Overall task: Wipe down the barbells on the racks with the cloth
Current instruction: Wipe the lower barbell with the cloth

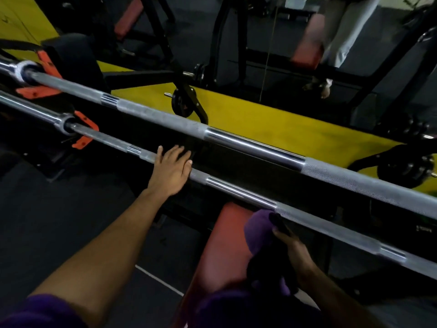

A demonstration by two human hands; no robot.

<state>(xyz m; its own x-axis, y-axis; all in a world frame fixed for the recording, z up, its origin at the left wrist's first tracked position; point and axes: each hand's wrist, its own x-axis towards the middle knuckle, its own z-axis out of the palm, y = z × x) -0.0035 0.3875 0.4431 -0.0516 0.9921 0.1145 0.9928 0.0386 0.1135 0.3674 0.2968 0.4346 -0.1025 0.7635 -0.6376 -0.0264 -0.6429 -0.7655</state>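
Purple cloth (257, 230), at 5 o'clock, is bunched in the curled right hand (293, 252) just under the near bar (241, 189), likely poised to wipe. Left hand (171, 170), fingers spread flat, rests on that bar, probably steadying. Far bar (248, 144) lies toward 12.

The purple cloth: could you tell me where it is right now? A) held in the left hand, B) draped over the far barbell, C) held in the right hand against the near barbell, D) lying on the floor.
C: the right hand grips the purple cloth up against the near barbell, while the left hand rests bare on that bar.
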